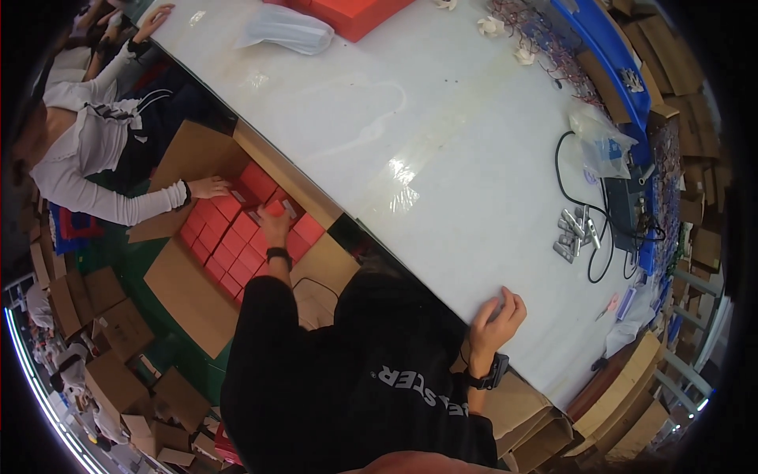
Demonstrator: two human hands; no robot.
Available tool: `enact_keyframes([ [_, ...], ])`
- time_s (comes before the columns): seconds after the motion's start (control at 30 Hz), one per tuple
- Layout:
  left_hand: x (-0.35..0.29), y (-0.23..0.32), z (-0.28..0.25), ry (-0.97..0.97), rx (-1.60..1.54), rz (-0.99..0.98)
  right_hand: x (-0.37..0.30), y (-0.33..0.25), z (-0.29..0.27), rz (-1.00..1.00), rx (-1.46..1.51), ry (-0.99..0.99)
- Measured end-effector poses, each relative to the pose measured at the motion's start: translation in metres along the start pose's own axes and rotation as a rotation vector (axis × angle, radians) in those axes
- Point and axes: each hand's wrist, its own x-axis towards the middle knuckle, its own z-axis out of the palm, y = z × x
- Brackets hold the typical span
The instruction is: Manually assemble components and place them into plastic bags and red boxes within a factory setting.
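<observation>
Beside the table, an open brown carton [193, 296] is packed with small red boxes [229, 253] in rows. My left hand [274, 229] reaches down into it, fingers bent around a red box [275, 208] near the table side. A co-worker's hand [208, 187], in a white sleeve, touches the boxes at the far side of the same carton. My right hand [497, 322] rests at the near edge of the white table [355, 142], its fingers loosely curved and apart, with nothing visible in them.
Several silver metal parts [578, 235] lie on the table near a black cable [594, 276] and a dark device [626, 209]. Red boxes [347, 12] and a plastic-wrapped pack [288, 30] sit at the far edge. Brown cartons [122, 316] stack on the green floor.
</observation>
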Motion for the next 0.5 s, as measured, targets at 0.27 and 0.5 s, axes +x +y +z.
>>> enact_keyframes([
  [0.27, -0.05, 0.026, -0.216, -0.133, -0.733, 0.097, 0.0, 0.002, -0.005, -0.025, 0.012, -0.003],
  [0.5, -0.074, 0.021, -0.233, 0.002, -1.592, -0.023, 0.003, -0.014, -0.018, -0.049, 0.149, -0.029],
])
